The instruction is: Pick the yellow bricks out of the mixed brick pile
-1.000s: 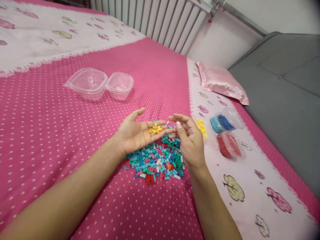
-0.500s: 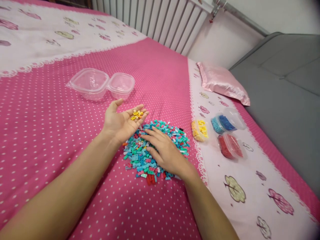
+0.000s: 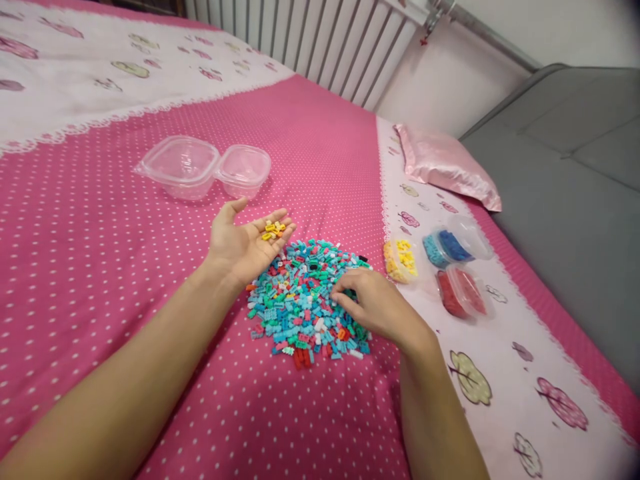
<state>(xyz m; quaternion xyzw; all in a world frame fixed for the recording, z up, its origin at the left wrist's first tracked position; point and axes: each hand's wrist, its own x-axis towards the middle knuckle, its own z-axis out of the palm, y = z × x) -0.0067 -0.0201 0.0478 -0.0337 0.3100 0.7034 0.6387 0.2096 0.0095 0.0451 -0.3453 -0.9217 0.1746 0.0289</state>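
A heap of small plastic bricks [image 3: 300, 303], mostly teal, blue and red, lies on the pink dotted bedspread [image 3: 100, 267]. My left hand [image 3: 240, 247] hovers palm up at the heap's far left edge, fingers stretched, with a few yellow and orange bricks [image 3: 273, 230] resting on its fingers. My right hand [image 3: 375, 307] rests on the heap's right side, fingers curled down into the bricks; what they pinch is hidden.
An open clear clamshell box [image 3: 203, 167] lies behind my left hand. Right of the heap stand three small tubs: yellow bricks [image 3: 400, 260], blue bricks [image 3: 447, 245], red bricks [image 3: 460, 293]. A pink pillow [image 3: 445, 167], a radiator and a grey sofa lie beyond.
My left hand moved left and away from the right hand and now holds still. My right hand dropped onto the heap, swept across it, then pulled right with fingers curling.
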